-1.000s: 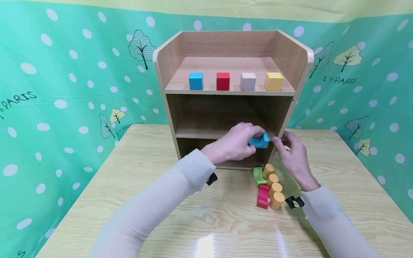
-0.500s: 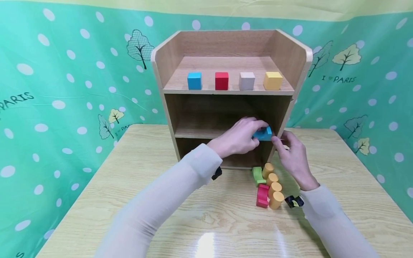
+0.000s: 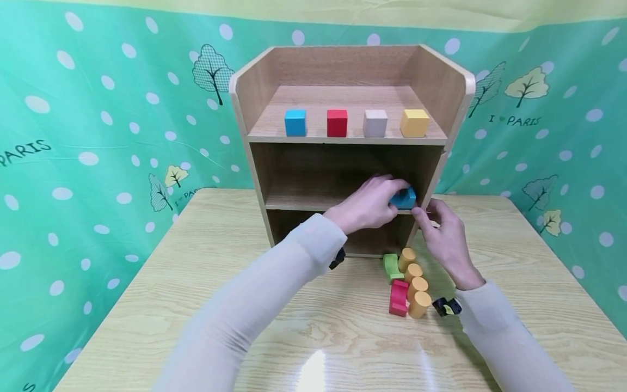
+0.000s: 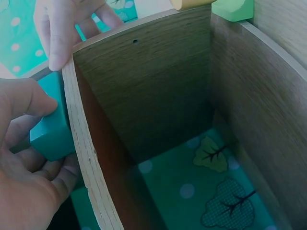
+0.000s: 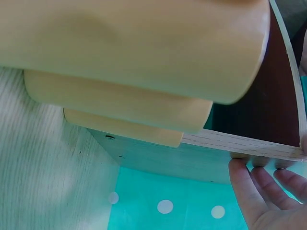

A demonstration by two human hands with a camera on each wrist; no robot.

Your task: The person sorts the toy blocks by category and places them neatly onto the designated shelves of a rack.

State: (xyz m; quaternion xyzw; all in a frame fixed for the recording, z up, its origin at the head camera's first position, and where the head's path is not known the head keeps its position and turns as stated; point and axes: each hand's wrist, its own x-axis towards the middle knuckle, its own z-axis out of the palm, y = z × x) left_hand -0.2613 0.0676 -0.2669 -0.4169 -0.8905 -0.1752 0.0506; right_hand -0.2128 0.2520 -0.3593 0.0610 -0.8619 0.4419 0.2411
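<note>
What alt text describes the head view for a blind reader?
A left hand holds a blue block at the right end of the middle shelf in a wooden cabinet; the right hand touches its edge. Above, four cubes; on the table, green, red and orange blocks.

Wood-grained shelf; glossy table

Left fingers curled — right arm outstretched

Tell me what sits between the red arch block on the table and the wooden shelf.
The head view shows a green arch block between the red arch block and the wooden shelf; orange cylinders stand alongside.
</note>
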